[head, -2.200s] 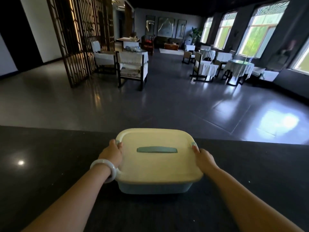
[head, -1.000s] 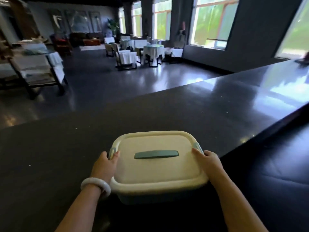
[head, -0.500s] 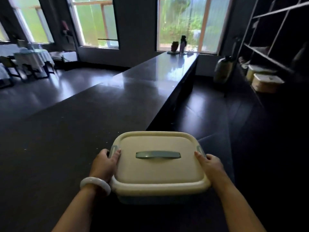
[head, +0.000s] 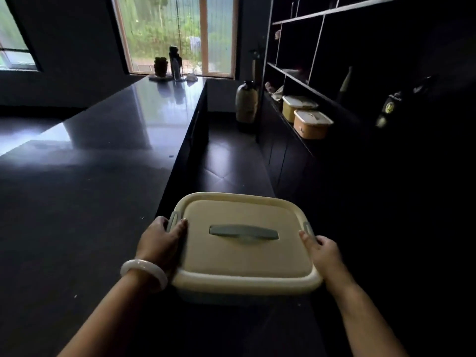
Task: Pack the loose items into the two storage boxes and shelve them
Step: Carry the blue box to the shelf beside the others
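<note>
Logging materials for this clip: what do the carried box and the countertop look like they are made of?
The storage box, held between the left hand and right hand, looks like matte cream moulded plastic, with rounded corners and a grey-green lid handle. The countertop seems polished dark stone or similar: it mirrors the window.

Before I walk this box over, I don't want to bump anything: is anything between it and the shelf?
Nothing visible blocks the way. Both hands, left hand and right hand, hold the storage box over open dark floor; the shelf lies ahead right, its ledge holding two lidded containers.
</note>
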{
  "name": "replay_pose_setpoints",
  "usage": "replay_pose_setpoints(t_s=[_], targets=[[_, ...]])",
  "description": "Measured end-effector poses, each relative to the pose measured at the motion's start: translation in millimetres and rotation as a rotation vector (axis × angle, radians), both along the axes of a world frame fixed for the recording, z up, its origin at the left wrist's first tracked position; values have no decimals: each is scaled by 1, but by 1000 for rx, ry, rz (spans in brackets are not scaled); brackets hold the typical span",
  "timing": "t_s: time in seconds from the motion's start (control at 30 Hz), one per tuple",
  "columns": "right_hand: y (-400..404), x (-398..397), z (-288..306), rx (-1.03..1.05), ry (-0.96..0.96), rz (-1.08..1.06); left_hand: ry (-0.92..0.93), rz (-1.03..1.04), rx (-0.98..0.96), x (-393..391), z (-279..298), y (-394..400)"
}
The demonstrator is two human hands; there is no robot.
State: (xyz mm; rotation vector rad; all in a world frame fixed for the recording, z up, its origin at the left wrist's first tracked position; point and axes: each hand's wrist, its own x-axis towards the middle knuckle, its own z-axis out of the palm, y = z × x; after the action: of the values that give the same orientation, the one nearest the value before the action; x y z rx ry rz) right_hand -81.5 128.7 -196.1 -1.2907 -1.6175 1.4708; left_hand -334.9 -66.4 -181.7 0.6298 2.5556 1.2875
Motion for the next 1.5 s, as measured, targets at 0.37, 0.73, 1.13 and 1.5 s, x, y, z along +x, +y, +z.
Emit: replay_pose_setpoints(t_s=[0.37, 0.73, 1.13, 1.5], targets=[[238, -94, -1, 10, 20, -124, -1, -106, 60, -114, -11, 260], [441, -181, -17, -6, -34, -210, -62, -179, 10, -213, -35, 482], [622, -282, -63, -67, -57, -615, -109, -543, -25, -344, -62, 770], [708, -229, -94, -163, -159, -1042, -159, -1028, -87, -294, -53, 977]])
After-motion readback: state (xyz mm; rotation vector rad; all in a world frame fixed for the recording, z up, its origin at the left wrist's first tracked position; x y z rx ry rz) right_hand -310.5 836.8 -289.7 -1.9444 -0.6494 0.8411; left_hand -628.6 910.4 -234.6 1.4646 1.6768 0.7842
